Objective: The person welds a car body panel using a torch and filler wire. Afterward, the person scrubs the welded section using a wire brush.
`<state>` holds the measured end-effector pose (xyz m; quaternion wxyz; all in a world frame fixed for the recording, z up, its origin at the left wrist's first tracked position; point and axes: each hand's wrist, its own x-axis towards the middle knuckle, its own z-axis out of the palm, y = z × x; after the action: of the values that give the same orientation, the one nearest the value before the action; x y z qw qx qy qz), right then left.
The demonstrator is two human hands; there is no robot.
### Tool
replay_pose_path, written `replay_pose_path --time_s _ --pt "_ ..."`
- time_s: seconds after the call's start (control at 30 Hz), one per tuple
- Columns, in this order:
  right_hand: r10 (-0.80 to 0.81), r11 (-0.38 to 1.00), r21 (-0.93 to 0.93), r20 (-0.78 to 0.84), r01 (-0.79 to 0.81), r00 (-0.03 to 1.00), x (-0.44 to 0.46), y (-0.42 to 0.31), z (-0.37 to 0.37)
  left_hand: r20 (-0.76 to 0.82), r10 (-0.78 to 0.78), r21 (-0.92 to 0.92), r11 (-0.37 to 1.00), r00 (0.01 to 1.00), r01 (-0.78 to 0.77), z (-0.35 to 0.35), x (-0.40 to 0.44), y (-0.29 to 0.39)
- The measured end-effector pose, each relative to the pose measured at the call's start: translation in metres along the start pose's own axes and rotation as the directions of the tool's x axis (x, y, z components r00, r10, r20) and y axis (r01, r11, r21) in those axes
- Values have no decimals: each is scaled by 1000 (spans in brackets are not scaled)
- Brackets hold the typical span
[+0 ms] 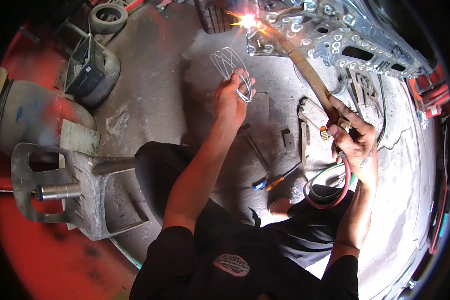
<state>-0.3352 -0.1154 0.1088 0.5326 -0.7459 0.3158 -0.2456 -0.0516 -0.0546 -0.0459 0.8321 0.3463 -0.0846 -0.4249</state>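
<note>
The left hand (233,95) has its thumb and fingers curled in, pinching the gathered loops of a thin, silvery wire coil (227,62). The loops fan out above those fingertips, and 1 strand runs up beyond them towards an orange-white glow (248,21); the loose bunch probably sits this way so that the strand can reach forward while the fingers remain well apart from the heat.

The right hand (354,141) wraps a long, brass-coloured tubular torch (307,70) near its base, the index finger laid along the tube and the thumb close to a small, ridged brass knob (325,133). That rear grip likely leaves the full tube between fingers and glow. A red rubber hose (348,172) and a green rubber hose (317,175) loop below these fingers, presumably slack enough for the torch to tilt.

Ahead of both sets of fingers, the glow meets the edge of a grey, perforated metal panel (330,42). On the floor below and between the 2 hands lie a blue-handled screwdriver (260,185) and an orange-handled tool (274,185), perhaps set there to be within reach
</note>
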Motion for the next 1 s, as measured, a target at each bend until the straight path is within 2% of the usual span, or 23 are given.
replay_pose_path --time_s 1.0 --pt "-10 1000 -26 -7 10 1000 1 -2 4 -18 -9 -20 1000 1000 9 -1 1 -2"
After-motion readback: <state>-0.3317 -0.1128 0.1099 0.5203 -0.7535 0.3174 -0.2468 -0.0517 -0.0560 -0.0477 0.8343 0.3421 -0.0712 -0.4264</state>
